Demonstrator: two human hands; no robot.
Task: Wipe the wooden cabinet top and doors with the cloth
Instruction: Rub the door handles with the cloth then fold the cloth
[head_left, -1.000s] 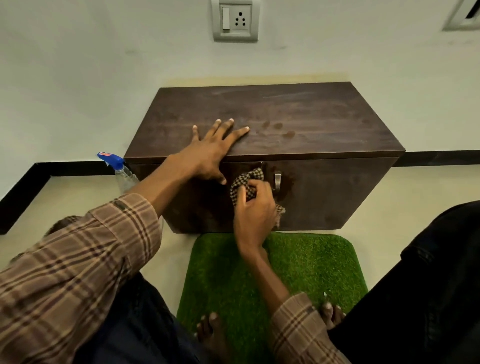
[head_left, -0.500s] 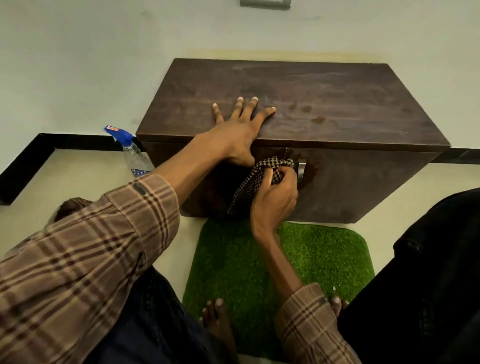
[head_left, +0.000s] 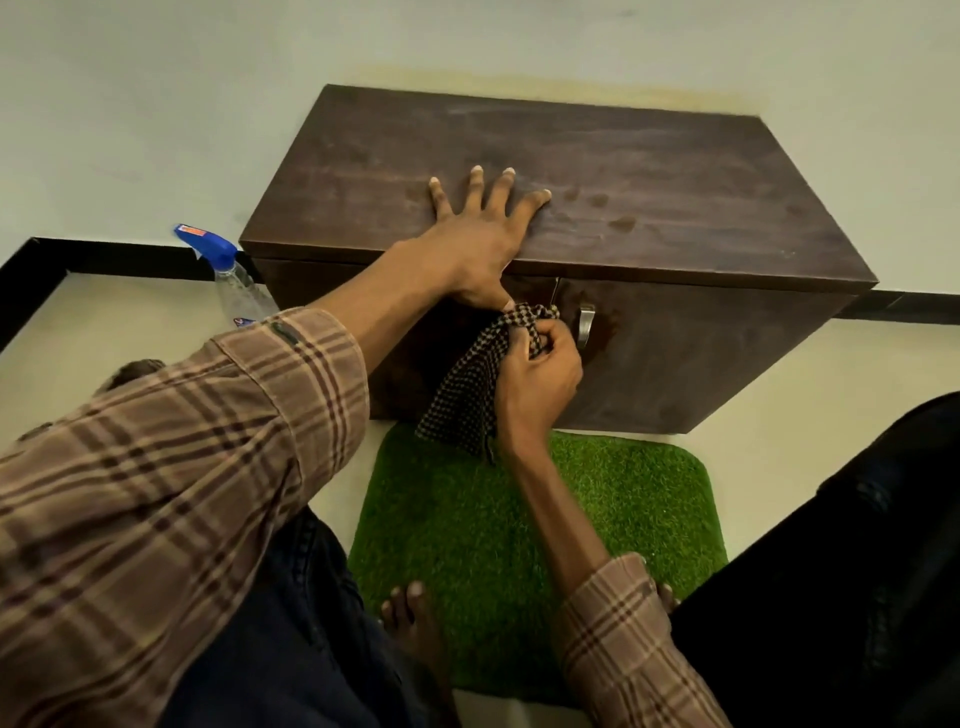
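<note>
Cloth (head_left: 470, 384) lower now, beside door handle (head_left: 585, 325).

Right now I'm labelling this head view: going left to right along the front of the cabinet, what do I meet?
Clear spray bottle with blue trigger → checked brown cloth gripped by the right hand → metal door handle → dark wet patch on the right door.
</note>
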